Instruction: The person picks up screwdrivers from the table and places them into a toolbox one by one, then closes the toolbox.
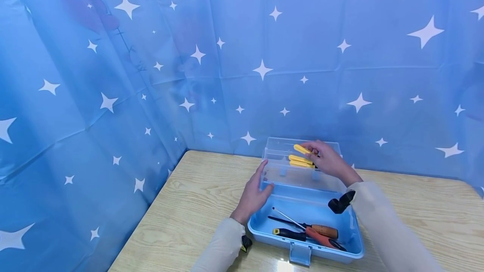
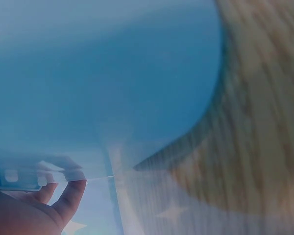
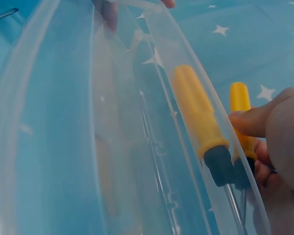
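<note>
A blue toolbox stands on the table with its clear lid raised at the back. My right hand pinches a yellow-handled screwdriver between thumb and fingers, at the lid's far side. Another yellow screwdriver lies inside the clear lid compartment; in the head view, yellow handles sit just below the held one. My left hand spreads at the lid's left end, fingers extended and fingertips near its edge. Part of it shows through blurred plastic in the left wrist view.
In the blue base lie screwdrivers: one with a wooden-coloured handle, one red and black, and one black with a yellow end. A latch hangs at the front. A starry blue curtain backs the wooden table.
</note>
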`<state>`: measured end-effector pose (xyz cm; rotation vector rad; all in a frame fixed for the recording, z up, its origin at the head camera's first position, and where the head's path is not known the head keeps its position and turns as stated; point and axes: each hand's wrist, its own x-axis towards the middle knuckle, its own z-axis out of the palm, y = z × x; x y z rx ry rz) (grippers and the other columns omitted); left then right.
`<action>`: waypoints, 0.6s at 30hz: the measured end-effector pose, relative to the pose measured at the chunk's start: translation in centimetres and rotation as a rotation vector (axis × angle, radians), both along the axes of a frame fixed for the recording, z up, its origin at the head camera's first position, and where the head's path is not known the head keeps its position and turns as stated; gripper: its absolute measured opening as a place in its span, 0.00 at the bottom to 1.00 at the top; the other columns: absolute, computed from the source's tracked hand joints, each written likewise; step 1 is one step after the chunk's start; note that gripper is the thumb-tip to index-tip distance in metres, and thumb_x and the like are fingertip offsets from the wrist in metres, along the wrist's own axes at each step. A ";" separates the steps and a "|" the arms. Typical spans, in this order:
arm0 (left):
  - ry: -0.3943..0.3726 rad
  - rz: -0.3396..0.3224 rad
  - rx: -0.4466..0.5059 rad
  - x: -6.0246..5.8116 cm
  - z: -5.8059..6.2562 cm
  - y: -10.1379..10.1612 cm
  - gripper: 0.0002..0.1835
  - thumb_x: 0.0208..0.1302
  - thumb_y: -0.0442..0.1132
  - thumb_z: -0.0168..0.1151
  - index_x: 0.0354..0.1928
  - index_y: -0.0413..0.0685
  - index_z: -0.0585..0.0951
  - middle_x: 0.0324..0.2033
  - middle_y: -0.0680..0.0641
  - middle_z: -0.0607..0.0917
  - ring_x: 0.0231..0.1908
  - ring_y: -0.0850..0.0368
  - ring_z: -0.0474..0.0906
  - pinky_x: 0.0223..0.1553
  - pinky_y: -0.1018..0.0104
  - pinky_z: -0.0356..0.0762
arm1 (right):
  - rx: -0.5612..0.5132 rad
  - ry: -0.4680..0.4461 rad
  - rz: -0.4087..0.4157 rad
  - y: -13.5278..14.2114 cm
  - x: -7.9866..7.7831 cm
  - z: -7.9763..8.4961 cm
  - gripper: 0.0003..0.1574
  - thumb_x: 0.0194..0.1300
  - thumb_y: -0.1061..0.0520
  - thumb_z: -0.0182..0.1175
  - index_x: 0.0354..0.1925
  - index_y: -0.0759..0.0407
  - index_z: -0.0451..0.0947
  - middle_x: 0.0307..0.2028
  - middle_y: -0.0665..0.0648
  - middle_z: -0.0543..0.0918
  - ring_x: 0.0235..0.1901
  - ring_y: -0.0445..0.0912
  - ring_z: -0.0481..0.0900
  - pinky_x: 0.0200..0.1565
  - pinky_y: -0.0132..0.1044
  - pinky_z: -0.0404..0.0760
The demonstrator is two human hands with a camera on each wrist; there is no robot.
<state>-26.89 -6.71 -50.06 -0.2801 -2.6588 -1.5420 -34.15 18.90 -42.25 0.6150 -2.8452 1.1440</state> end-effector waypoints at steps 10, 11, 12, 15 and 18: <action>-0.011 0.008 0.007 0.0 -0.1 0.0 0.39 0.71 0.45 0.57 0.75 0.86 0.50 0.74 0.61 0.61 0.72 0.54 0.62 0.68 0.44 0.66 | 0.034 0.000 0.014 -0.2 0.2 0.2 0.24 0.71 0.61 0.58 0.64 0.60 0.74 0.42 0.59 0.77 0.39 0.51 0.71 0.39 0.38 0.76; -0.012 0.008 0.008 0.0 -0.1 0.0 0.39 0.71 0.45 0.57 0.74 0.86 0.50 0.74 0.61 0.61 0.72 0.54 0.61 0.68 0.44 0.66 | 0.033 -0.005 0.010 -0.2 0.2 0.2 0.25 0.71 0.61 0.58 0.64 0.60 0.74 0.41 0.59 0.77 0.38 0.51 0.71 0.38 0.38 0.76; -0.011 0.008 0.010 0.0 -0.1 0.0 0.39 0.71 0.45 0.57 0.75 0.86 0.50 0.74 0.61 0.61 0.72 0.54 0.61 0.68 0.44 0.66 | 0.033 -0.007 0.008 -0.2 0.3 0.2 0.25 0.71 0.61 0.58 0.65 0.60 0.73 0.41 0.59 0.77 0.38 0.51 0.71 0.38 0.38 0.77; -0.006 0.004 0.011 0.0 -0.1 0.0 0.39 0.71 0.45 0.57 0.75 0.84 0.51 0.74 0.60 0.61 0.72 0.54 0.61 0.68 0.45 0.66 | 0.028 -0.019 -0.005 -0.3 0.4 0.4 0.26 0.70 0.61 0.59 0.65 0.60 0.73 0.41 0.59 0.76 0.39 0.51 0.72 0.39 0.37 0.78; -0.001 0.001 0.007 0.0 -0.1 0.0 0.39 0.71 0.45 0.57 0.75 0.83 0.51 0.74 0.60 0.61 0.72 0.54 0.62 0.68 0.45 0.66 | 0.027 -0.020 -0.012 -0.4 0.5 0.4 0.27 0.69 0.62 0.60 0.65 0.62 0.72 0.41 0.59 0.77 0.39 0.51 0.72 0.39 0.38 0.79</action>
